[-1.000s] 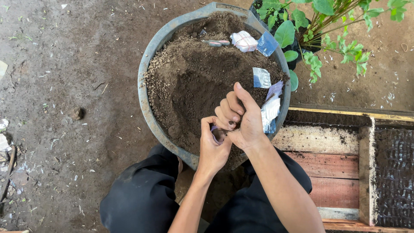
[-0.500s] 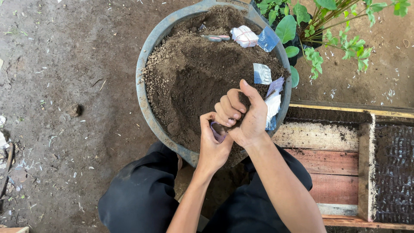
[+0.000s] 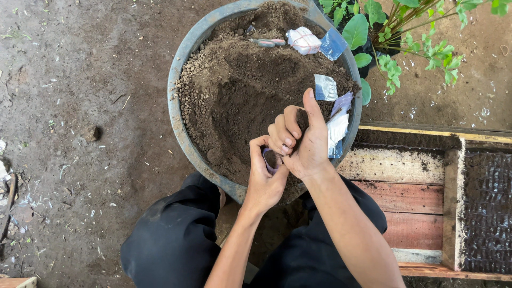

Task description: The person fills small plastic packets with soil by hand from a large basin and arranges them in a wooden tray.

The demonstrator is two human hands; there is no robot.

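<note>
A round grey basin (image 3: 180, 106) full of brown soil (image 3: 240, 90) sits on the ground in front of my knees. Over its near rim my left hand (image 3: 265, 178) grips a small purple bag (image 3: 268, 161) by its mouth. My right hand (image 3: 300, 137) is cupped just above the bag with soil in its curled fingers, touching the left hand. Several small plastic packets, white and blue (image 3: 325, 88), lie on the soil along the basin's right and far side.
A green leafy plant (image 3: 405, 32) stands behind the basin at upper right. A wooden frame with red boards (image 3: 410, 208) and a black seedling tray (image 3: 488, 208) lies to the right. Dirt ground with scattered debris spreads to the left.
Both hands stay together over the basin's near rim; the right hand's fingers have curled slightly more over the bag. Little else differs.
</note>
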